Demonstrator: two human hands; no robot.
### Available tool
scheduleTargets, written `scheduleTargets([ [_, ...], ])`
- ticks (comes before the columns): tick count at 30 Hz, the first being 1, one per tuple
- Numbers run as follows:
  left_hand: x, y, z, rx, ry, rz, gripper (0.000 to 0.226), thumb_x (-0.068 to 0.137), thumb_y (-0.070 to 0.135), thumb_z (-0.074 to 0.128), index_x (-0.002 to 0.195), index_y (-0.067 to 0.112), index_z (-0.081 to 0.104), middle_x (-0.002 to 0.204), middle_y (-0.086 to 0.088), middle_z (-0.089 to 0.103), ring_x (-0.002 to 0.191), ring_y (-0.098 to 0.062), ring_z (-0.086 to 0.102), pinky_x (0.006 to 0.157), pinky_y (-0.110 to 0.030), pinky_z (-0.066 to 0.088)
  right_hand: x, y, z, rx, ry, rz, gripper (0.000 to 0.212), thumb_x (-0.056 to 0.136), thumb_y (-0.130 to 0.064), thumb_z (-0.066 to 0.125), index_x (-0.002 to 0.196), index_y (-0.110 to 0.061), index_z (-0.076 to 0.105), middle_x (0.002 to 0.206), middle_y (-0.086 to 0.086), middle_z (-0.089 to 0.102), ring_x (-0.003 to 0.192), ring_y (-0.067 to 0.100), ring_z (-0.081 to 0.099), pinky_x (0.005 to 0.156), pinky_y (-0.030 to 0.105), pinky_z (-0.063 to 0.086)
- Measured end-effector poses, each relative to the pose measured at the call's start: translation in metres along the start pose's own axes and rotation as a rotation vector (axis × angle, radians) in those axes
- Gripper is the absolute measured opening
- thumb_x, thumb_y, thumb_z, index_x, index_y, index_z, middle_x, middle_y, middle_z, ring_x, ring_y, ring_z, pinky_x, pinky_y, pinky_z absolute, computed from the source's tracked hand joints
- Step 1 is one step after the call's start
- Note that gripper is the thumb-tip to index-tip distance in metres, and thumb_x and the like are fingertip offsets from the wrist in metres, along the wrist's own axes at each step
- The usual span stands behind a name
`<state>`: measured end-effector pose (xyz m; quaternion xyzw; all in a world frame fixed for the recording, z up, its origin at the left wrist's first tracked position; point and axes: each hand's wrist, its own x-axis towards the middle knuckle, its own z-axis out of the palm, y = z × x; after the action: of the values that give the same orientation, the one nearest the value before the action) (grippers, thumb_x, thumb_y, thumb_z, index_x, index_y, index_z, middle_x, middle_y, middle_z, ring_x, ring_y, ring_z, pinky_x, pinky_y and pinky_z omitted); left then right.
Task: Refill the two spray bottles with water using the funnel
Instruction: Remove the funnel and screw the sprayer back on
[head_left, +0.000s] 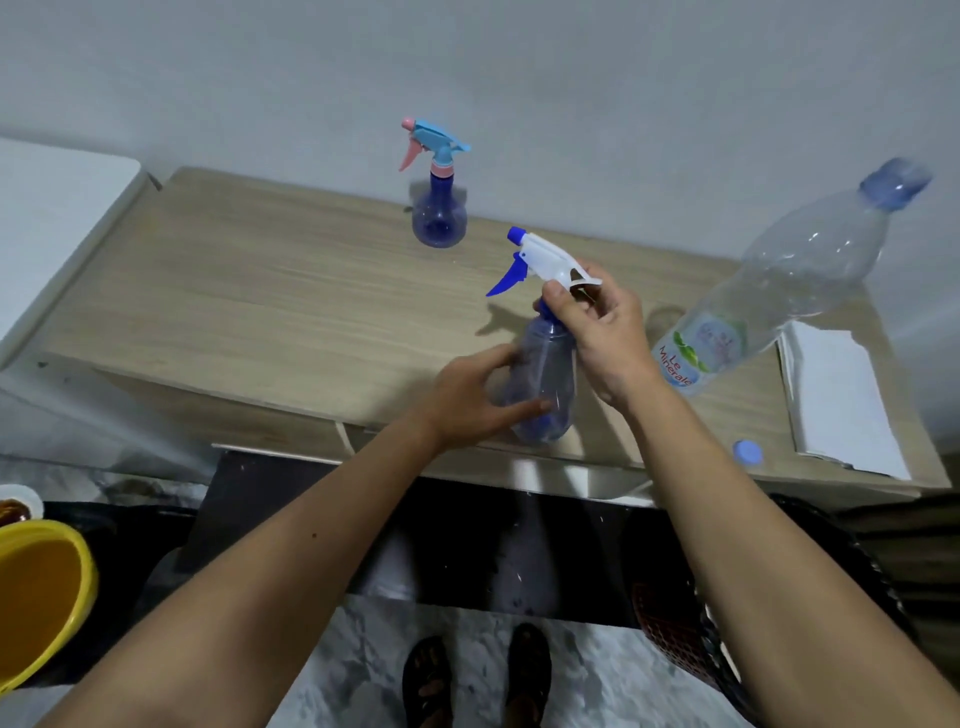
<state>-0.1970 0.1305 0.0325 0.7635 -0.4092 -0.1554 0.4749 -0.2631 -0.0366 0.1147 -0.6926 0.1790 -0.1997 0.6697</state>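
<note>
the left hand (470, 397) wraps the near spray bottle (545, 384), which looks empty. the right hand (597, 325) pinches its white sprayer top (545, 254). the water bottle (769, 291) holds water.

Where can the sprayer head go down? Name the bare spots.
Bare wood left of the near spray bottle, up to the far spray bottle. Crowded right: water bottle, loose cap, paper.

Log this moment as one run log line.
left hand: steadies spray bottle | right hand: grips trigger head | funnel: unseen
</note>
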Motion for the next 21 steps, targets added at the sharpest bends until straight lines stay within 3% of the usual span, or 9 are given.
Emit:
scheduleTargets([
  [2, 0.012, -0.006, 0.000, -0.042, 0.043, 0.000, 0.081, 0.074, 0.061, 0.084, 0.132, 0.008, 0.068, 0.123, -0.003, 0.076, 0.113, -0.016, 0.073, 0.101, -0.042, 0.057, 0.011, -0.004, -0.001, 0.002, 0.017, 0.001, 0.023, 0.100, -0.006, 0.069, 0.122, -0.012, 0.064, 0.096, 0.011, 0.073, 0.085, 0.011, 0.073, 0.085, 0.024, 0.059],
  [5, 0.034, -0.009, -0.003, -0.101, 0.117, -0.064, 0.090, 0.065, 0.061, 0.088, 0.132, 0.006, 0.068, 0.120, -0.004, 0.076, 0.111, -0.015, 0.073, 0.103, -0.039, 0.057, 0.029, -0.009, -0.004, -0.011, 0.028, -0.009, 0.022, 0.098, -0.005, 0.072, 0.118, -0.014, 0.067, 0.094, 0.008, 0.073, 0.089, 0.018, 0.071, 0.090, 0.032, 0.058],
  [7, 0.050, -0.014, -0.006, -0.118, 0.184, -0.097, 0.093, 0.060, 0.064, 0.090, 0.131, 0.010, 0.068, 0.119, -0.001, 0.076, 0.109, -0.013, 0.073, 0.102, -0.040, 0.058, 0.044, -0.012, -0.007, -0.048, 0.024, -0.036, 0.024, 0.096, -0.005, 0.074, 0.119, -0.007, 0.069, 0.092, 0.007, 0.070, 0.085, 0.016, 0.067, 0.084, 0.028, 0.057],
  [10, 0.076, -0.024, -0.011, -0.077, 0.285, -0.122, 0.090, 0.055, 0.069, 0.091, 0.125, 0.018, 0.066, 0.116, 0.004, 0.073, 0.105, -0.012, 0.071, 0.094, -0.040, 0.061, 0.070, -0.014, -0.010, -0.109, 0.031, -0.082, 0.026, 0.094, -0.004, 0.077, 0.118, 0.001, 0.069, 0.089, 0.005, 0.067, 0.080, 0.012, 0.062, 0.077, 0.024, 0.054],
  [16, 0.136, -0.036, -0.024, 0.094, 0.363, -0.126, 0.091, 0.058, 0.065, 0.095, 0.127, 0.018, 0.059, 0.119, 0.004, 0.066, 0.105, -0.016, 0.065, 0.092, -0.041, 0.059, 0.127, -0.014, -0.008, -0.175, 0.059, -0.123, 0.025, 0.092, -0.006, 0.078, 0.115, -0.005, 0.071, 0.093, 0.001, 0.071, 0.081, 0.006, 0.066, 0.075, 0.018, 0.053],
  [21, 0.181, -0.049, -0.019, 0.144, 0.436, -0.146, 0.092, 0.058, 0.059, 0.098, 0.126, 0.014, 0.056, 0.119, 0.000, 0.061, 0.107, -0.017, 0.061, 0.093, -0.039, 0.058, 0.169, 0.001, -0.003, -0.167, 0.095, -0.136, 0.029, 0.090, -0.007, 0.080, 0.117, -0.009, 0.070, 0.101, 0.005, 0.075, 0.090, 0.014, 0.070, 0.082, 0.027, 0.058],
])
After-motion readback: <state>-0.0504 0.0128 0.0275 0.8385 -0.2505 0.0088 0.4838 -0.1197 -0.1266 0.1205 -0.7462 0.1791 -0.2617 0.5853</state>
